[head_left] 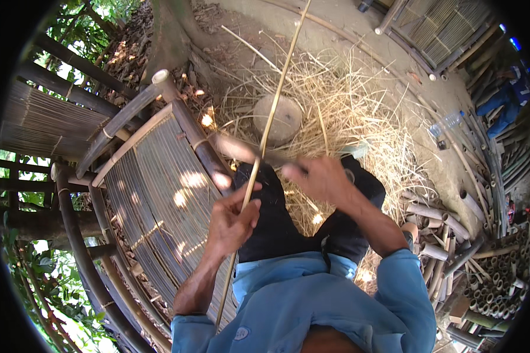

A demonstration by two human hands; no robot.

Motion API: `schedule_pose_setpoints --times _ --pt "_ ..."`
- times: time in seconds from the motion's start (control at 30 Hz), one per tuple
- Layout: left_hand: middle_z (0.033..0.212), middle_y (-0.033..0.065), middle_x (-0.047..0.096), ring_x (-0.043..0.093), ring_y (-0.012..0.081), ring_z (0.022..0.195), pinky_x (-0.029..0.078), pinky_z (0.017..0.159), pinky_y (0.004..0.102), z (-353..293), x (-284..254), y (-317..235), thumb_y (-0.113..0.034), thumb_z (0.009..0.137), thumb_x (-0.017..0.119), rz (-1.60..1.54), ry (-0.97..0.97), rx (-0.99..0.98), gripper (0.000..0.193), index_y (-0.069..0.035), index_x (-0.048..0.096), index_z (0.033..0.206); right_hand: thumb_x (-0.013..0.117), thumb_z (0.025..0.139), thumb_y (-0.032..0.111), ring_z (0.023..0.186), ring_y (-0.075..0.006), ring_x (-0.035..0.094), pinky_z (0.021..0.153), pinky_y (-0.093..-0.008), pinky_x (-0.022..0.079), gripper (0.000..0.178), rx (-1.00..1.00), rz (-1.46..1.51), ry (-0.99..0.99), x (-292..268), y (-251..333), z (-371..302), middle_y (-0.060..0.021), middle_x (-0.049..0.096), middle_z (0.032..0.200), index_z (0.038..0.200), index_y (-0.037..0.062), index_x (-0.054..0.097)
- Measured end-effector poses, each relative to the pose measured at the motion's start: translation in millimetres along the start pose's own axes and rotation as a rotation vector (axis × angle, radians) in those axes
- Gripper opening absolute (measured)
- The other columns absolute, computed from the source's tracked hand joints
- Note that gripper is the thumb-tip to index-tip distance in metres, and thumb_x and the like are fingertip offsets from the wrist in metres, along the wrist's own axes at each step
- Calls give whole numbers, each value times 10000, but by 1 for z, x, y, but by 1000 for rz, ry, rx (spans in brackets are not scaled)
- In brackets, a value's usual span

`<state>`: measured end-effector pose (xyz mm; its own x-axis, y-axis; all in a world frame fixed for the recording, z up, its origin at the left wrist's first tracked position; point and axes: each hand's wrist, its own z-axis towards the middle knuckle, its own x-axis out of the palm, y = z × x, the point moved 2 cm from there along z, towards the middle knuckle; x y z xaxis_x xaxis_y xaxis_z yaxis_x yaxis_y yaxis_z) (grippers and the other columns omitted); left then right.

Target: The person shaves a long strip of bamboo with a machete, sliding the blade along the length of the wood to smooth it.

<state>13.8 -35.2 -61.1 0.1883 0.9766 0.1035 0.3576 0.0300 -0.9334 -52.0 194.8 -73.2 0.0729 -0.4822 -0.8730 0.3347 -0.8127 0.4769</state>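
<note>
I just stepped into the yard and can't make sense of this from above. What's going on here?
A seated person in a blue shirt holds a long thin bamboo strip in the left hand. The right hand grips a blurred knife-like blade laid across the strip; its exact shape is unclear. A slatted bamboo bench stands at the person's left, pale shavings cover the ground ahead, and cut bamboo tubes are piled at the right.

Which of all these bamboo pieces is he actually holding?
The long thin bamboo strip, gripped by the left hand; the short cut bamboo tubes lie untouched at right.
</note>
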Motion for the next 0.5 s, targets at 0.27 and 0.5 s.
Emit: schedule_pose_setpoints --times 0.27,0.5 --pt "611 -39 503 442 24 523 303 467 227 -45 -6 9 -56 978 579 167 7 -38 318 17 605 1286 425 957 731 489 -269 624 522 -421 531 779 111 -46 -64 -24 -79 51 -104 606 540 871 22 736" --pt "644 -15 574 516 39 600 394 545 227 -104 -35 33 -32 958 587 240 133 -169 365 12 636 1317 208 884 885 804 -285 694 813 -463 537 1038 637 -42 -353 -109 -227 103 -224 662 755 976 7 755"
